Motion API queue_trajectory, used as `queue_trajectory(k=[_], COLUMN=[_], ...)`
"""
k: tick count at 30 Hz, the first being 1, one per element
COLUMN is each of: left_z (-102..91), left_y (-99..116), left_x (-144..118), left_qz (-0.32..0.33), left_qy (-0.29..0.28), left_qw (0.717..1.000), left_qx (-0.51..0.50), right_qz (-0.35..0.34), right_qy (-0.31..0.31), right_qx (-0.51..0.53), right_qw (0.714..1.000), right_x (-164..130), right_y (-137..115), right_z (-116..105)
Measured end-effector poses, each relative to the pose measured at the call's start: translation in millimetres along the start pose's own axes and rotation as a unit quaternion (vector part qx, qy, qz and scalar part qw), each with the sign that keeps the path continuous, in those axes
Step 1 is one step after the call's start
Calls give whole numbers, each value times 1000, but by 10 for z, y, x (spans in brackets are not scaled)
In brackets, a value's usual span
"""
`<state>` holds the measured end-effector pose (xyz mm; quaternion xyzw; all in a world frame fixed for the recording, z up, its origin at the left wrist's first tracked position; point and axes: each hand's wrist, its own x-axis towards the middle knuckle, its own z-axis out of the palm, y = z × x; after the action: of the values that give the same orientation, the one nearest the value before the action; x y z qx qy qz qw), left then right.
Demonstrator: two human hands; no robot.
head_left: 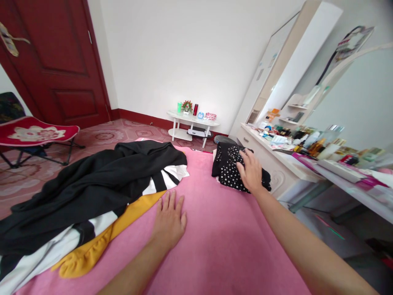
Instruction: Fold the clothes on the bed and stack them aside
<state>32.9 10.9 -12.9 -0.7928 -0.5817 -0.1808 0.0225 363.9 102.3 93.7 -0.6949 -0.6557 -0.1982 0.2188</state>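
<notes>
My left hand (170,218) lies flat with fingers stretched on the pink bedcover (215,229), its fingertips at the edge of a mustard-yellow garment (132,213). My right hand (251,171) rests open on top of a folded black garment with white dots (229,168), at the far right of the bedcover. To the left, a heap of black clothing (101,172) spreads over a black-and-white striped garment (164,179) and the yellow one. What lies under the dotted garment is mostly hidden.
A dressing table (276,159) crowded with bottles and a mirror stands close on the right. Beyond the bed is a low white table (193,119) with small items. On the left are a red folding stool (39,131) and a dark red door (58,61).
</notes>
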Motion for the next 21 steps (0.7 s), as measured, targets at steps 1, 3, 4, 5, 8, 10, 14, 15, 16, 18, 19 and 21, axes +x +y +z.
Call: queue_trajectory(k=[1, 3, 4, 5, 8, 10, 14, 15, 16, 18, 19, 21], left_z=[1, 4, 6, 7, 5, -2, -19, -22, -24, -26, -26, -24], left_y=[1, 1, 2, 2, 2, 2, 2, 2, 2, 2, 2, 1], left_x=[0, 1, 2, 2, 4, 4, 4, 5, 5, 5, 5, 5], left_qz=[0, -1, -2, -3, -4, -3, 0, 0, -1, -4, -6, -8], left_qy=[0, 0, -1, -1, 0, 0, 0, 1, 1, -2, -4, -7], left_qw=[1000, 1000, 1000, 1000, 1000, 1000, 1000, 1000, 1000, 1000, 1000, 1000], left_qx=[-1, -3, -4, -5, -6, -5, -5, -5, -6, -9, -11, -16], right_qz=[-31, -34, -23, -19, -55, -64, 10, 38, 64, 105, 122, 156], right_qy=[-55, -125, -125, -107, -65, -74, -70, -72, -76, -71, -63, -47], right_qx=[0, -5, -6, -6, -14, -37, -71, -70, -64, -34, -17, 4], right_qw=[998, 992, 992, 994, 996, 994, 995, 994, 993, 991, 990, 987], right_x=[-49, -144, -184, -217, -272, -273, -162, -113, -61, 45, 94, 184], right_y=[-33, -94, -139, -200, -468, -657, -898, -925, -938, -908, -856, -661], right_z=[37, 123, 164, 201, 290, 354, 521, 558, 587, 606, 588, 489])
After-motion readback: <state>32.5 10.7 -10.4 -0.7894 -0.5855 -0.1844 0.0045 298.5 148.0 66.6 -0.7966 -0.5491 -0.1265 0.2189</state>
